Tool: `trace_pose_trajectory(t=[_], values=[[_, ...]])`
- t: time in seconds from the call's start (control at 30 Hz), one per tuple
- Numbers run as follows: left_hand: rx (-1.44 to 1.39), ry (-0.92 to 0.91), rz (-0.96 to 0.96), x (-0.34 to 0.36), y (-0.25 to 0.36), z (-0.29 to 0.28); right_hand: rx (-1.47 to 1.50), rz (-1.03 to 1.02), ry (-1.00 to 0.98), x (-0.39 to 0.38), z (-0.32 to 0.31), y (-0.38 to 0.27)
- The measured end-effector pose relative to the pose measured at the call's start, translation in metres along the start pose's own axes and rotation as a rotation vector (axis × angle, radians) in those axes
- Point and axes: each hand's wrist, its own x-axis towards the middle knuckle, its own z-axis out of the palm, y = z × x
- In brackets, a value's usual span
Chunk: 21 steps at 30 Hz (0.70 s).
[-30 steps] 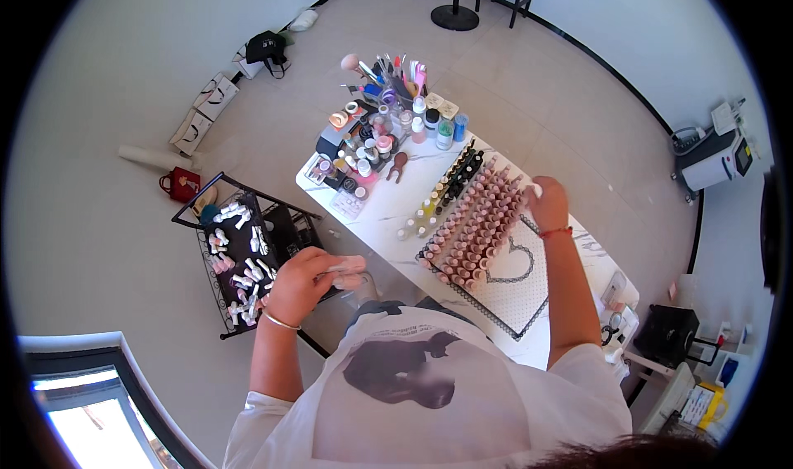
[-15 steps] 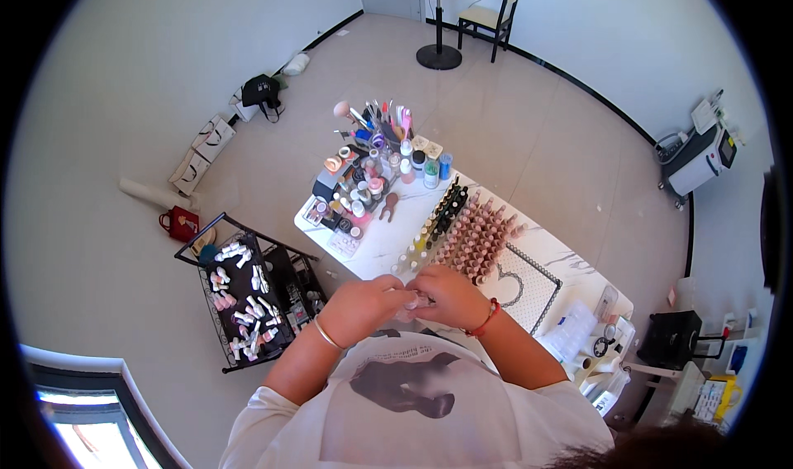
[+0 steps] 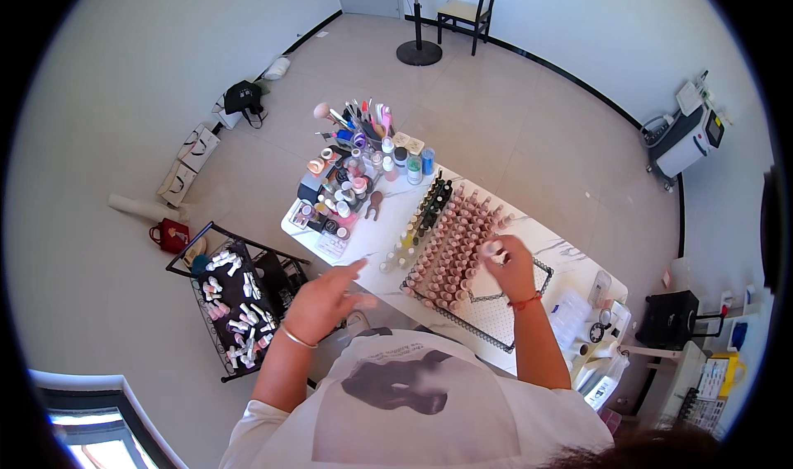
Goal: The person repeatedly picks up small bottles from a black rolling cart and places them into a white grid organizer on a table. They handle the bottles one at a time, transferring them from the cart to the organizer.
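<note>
My right hand is closed around a small pink nail polish bottle, raised over the right side of the tray. Below it, many matching pink bottles stand in tight slanting rows in a dark-rimmed tray with a patterned base. Dark bottles and pale yellowish ones line their left side. My left hand holds nothing, fingers apart, just off the table's near-left edge.
The white marbled table bears jars and a brush holder at its far left. Plastic boxes sit on the right. A black trolley with white and pink bottles stands at left. A fan and chair are farther off.
My hands were together around a small bottle near my body. They have parted: the right moved over the tray with the bottle, the left moved left and opened. The view shifted slightly.
</note>
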Motion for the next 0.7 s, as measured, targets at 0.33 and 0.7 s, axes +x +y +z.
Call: trace_pose_trajectory(t=[0.33,0.7], values=[[-0.017,0.153,-0.225,-0.032,-0.054,-0.002,-0.028,0.479,0.355,-0.009,0.038,0.191],[0.006,0.200,-0.281,-0.057,-0.062,-0.003,-0.088,0.571,0.380,0.013,0.075,0.211]])
